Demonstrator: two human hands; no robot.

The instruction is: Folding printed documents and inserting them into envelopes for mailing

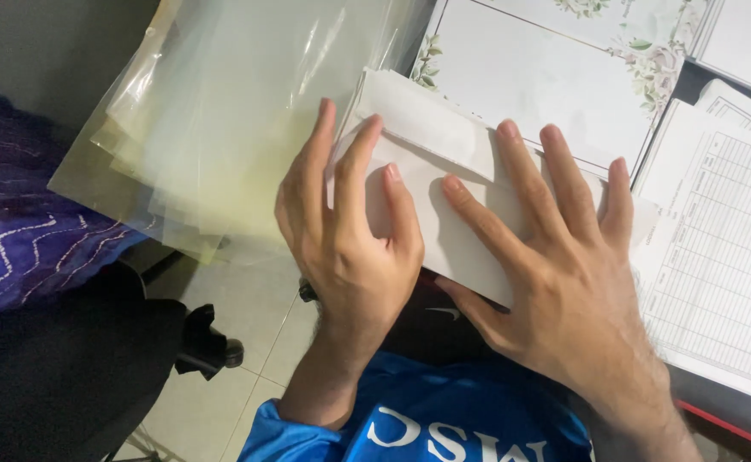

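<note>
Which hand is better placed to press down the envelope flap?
Probably the right hand: its fingertips already lie on the folded flap of the white envelope. The left hand sits at the envelope's left end.

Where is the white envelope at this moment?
The white envelope lies in the middle of the head view under both hands, between the clear plastic sleeves on the left and the printed forms on the right.

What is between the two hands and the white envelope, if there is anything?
Nothing visible. The left hand and right hand both lie flat directly on the white envelope, fingers spread over it. The clear plastic sleeves lie to the left, beside it.
</note>
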